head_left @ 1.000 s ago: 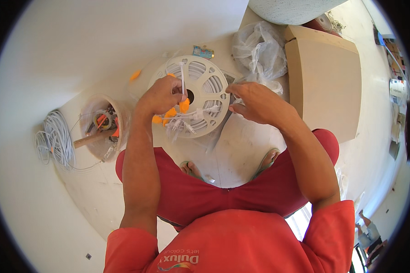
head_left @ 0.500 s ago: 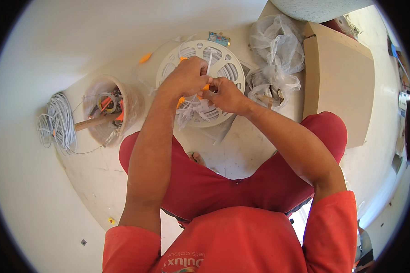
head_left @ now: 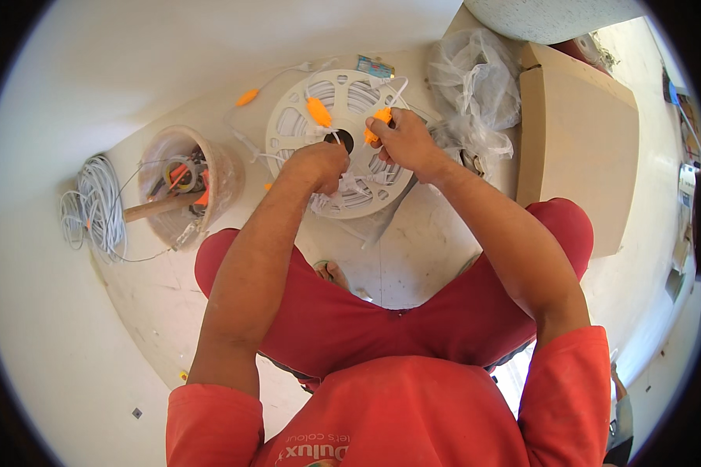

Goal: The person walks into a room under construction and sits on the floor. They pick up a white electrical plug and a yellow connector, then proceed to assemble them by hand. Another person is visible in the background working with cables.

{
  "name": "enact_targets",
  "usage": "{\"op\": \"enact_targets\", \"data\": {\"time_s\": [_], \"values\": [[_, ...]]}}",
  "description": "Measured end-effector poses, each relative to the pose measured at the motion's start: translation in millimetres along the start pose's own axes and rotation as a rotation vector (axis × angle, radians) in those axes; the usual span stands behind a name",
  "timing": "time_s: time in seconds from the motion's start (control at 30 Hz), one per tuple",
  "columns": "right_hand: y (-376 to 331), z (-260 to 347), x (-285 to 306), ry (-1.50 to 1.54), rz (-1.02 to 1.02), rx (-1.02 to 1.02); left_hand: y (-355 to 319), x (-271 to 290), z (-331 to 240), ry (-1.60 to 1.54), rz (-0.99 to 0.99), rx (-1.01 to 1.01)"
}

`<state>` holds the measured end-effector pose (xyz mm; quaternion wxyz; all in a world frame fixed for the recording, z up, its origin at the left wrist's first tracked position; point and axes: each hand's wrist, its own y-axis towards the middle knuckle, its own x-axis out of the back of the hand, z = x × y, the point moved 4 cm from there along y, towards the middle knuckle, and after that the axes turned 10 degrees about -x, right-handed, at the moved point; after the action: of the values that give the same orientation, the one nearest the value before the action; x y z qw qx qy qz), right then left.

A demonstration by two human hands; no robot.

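A large white reel [head_left: 276, 124] wound with white cord or strip lies in front of my knees. Over its right part, my right hand [head_left: 410, 143] is closed on an orange connector [head_left: 377, 124] with a white lead looping from its far end. My left hand [head_left: 318, 165] hovers by the reel's hub with curled fingers; what they pinch, if anything, is hidden. Just beyond it, a second orange connector [head_left: 318, 111] rests on the reel. Small white and clear pieces [head_left: 350, 189] lie across the reel's near side.
Left of the reel stands a bucket [head_left: 230, 175] of tools, with a coil of grey cable [head_left: 105, 206] beside it. Another orange connector [head_left: 248, 97] with white cord lies at the wall. Crumpled clear plastic [head_left: 475, 86] and a cardboard box [head_left: 580, 148] are on the right.
My hands were together over the reel and are now apart. The left has come nearer to me; the right has shifted to the far right with the orange connector.
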<state>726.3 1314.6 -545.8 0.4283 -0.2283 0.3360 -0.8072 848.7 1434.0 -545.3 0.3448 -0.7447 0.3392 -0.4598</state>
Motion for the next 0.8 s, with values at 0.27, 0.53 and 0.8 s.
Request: {"op": "enact_targets", "data": {"time_s": [0.27, 0.53, 0.8], "values": [[-18, 34, 10, -0.067, -0.007, 0.103, -37, 44, -5, -0.064, -0.094, 0.154], [-20, 27, 31, -0.216, -0.177, 0.434, -29, 45, -12, -0.116, 0.003, 0.194], [-44, 69, 64, 0.282, -0.196, 0.358, -35, 58, -1, -0.243, -0.257, 0.140]]}}
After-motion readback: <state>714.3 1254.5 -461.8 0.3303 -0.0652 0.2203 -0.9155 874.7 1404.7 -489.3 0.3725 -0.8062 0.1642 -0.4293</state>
